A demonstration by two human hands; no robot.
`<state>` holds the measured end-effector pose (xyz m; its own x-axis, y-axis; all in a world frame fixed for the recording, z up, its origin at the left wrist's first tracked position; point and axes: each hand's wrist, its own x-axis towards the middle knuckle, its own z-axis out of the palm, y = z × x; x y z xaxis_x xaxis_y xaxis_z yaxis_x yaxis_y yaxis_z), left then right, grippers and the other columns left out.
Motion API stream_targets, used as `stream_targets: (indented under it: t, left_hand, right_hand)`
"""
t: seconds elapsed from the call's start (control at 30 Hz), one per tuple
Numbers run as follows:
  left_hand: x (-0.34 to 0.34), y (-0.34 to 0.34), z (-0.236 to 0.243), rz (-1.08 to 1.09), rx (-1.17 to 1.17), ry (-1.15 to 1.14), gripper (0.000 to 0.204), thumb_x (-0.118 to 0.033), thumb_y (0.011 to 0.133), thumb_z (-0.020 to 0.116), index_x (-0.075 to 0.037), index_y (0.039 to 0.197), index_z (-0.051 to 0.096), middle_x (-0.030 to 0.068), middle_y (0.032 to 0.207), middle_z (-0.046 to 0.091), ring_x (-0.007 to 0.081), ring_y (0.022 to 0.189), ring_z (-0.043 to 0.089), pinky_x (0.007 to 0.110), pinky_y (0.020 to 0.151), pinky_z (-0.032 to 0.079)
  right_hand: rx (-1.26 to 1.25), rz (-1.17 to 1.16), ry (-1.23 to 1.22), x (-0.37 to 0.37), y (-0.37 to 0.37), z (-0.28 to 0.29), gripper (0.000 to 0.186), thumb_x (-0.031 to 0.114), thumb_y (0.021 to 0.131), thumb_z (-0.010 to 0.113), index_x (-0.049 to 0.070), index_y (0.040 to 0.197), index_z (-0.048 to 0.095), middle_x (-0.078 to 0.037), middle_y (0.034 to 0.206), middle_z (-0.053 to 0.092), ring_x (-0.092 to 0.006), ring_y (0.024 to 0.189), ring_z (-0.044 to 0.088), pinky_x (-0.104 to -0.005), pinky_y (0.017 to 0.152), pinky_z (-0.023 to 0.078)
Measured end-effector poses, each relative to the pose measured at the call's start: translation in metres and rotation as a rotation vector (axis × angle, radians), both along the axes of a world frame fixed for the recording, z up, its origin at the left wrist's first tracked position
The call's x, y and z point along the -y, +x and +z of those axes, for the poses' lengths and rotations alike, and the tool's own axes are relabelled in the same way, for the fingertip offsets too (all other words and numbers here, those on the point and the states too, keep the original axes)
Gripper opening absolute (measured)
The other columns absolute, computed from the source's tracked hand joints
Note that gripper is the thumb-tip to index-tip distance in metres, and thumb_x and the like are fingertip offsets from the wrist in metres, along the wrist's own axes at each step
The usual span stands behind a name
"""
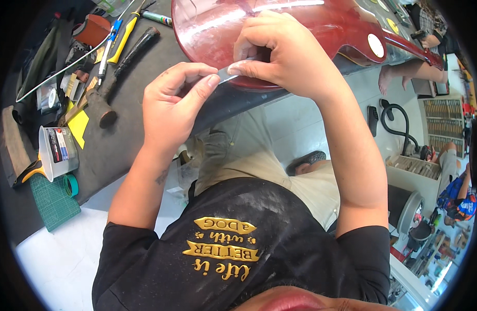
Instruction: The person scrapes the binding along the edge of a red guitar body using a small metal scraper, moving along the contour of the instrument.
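1. Left hand [168, 98] and right hand [285, 57]: each pinches one end of thin pale strip [226, 76], thumb to finger.
2. Strip's between them, by red guitar's [207, 31] near edge.
3. Likely light, bendy, easily creased; hold by ends.

1. Bright light fills the scene; the pale floor [57, 264] at lower left looks nearly washed out.
2. White glare streaks cross the glossy red guitar [210, 39].
3. Shadow darkens the hollow inside the right hand [282, 54].
4. Black vignetting rings the view.
5. Fisheye distortion bends the scene toward the rim, where far-right background clutter [448, 249] looks small and soft.
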<state>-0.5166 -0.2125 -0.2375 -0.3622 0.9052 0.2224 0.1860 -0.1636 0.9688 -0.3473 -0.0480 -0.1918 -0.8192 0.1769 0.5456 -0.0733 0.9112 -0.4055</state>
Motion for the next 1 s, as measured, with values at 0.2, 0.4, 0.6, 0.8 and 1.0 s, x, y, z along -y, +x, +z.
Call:
stream_targets:
  t: [0.2, 0.4, 0.6, 0.8, 1.0]
  left_hand:
    - [-0.004, 0.0, -0.003, -0.001, -0.018, -0.015, 0.013, 0.0, 0.097, 0.072, 0.003, 0.109, 0.073, 0.0009, 0.097, 0.072, 0.0058, 0.088, 0.063, 0.022, 0.081, 0.05]
    - [-0.007, 0.002, -0.004, 0.036, 0.01, 0.038, 0.01, -0.005, 0.095, 0.075, 0.001, 0.104, 0.074, 0.0003, 0.093, 0.071, 0.0049, 0.082, 0.063, 0.022, 0.075, 0.05]
    - [-0.005, 0.0, -0.001, -0.009, 0.003, 0.011, 0.009, -0.004, 0.095, 0.075, 0.001, 0.103, 0.074, -0.0004, 0.09, 0.069, 0.0043, 0.081, 0.062, 0.022, 0.073, 0.049]
    - [-0.003, 0.0, -0.003, -0.007, 0.008, 0.013, 0.01, -0.004, 0.095, 0.075, 0.002, 0.103, 0.073, -0.0001, 0.089, 0.069, 0.0041, 0.077, 0.061, 0.022, 0.07, 0.049]
    - [0.002, -0.001, -0.003, -0.006, -0.038, -0.021, 0.01, -0.004, 0.095, 0.075, 0.002, 0.103, 0.073, -0.0007, 0.088, 0.069, 0.0043, 0.078, 0.062, 0.021, 0.07, 0.049]
  right_hand:
    - [-0.012, -0.097, -0.07, -0.002, 0.002, -0.008, 0.021, 0.014, 0.076, 0.086, 0.006, 0.084, 0.069, -0.004, 0.077, 0.062, -0.0247, 0.078, 0.057, -0.037, 0.073, 0.046]
    - [-0.008, -0.103, -0.038, -0.001, 0.002, -0.006, 0.021, 0.014, 0.075, 0.087, 0.007, 0.084, 0.07, -0.003, 0.077, 0.063, -0.0242, 0.078, 0.057, -0.0366, 0.075, 0.047]
    - [0.028, -0.087, -0.042, -0.002, 0.002, -0.005, 0.021, 0.014, 0.074, 0.087, 0.007, 0.084, 0.07, -0.002, 0.077, 0.063, -0.0241, 0.078, 0.057, -0.037, 0.077, 0.046]
    - [0.063, -0.066, -0.095, -0.002, 0.001, -0.004, 0.023, 0.017, 0.074, 0.087, 0.008, 0.083, 0.069, -0.002, 0.079, 0.064, -0.024, 0.079, 0.058, -0.0372, 0.077, 0.046]
    - [0.109, -0.043, -0.099, -0.001, 0.001, 0.003, 0.023, 0.021, 0.075, 0.086, 0.004, 0.078, 0.071, -0.011, 0.082, 0.07, -0.032, 0.078, 0.067, -0.0425, 0.068, 0.053]
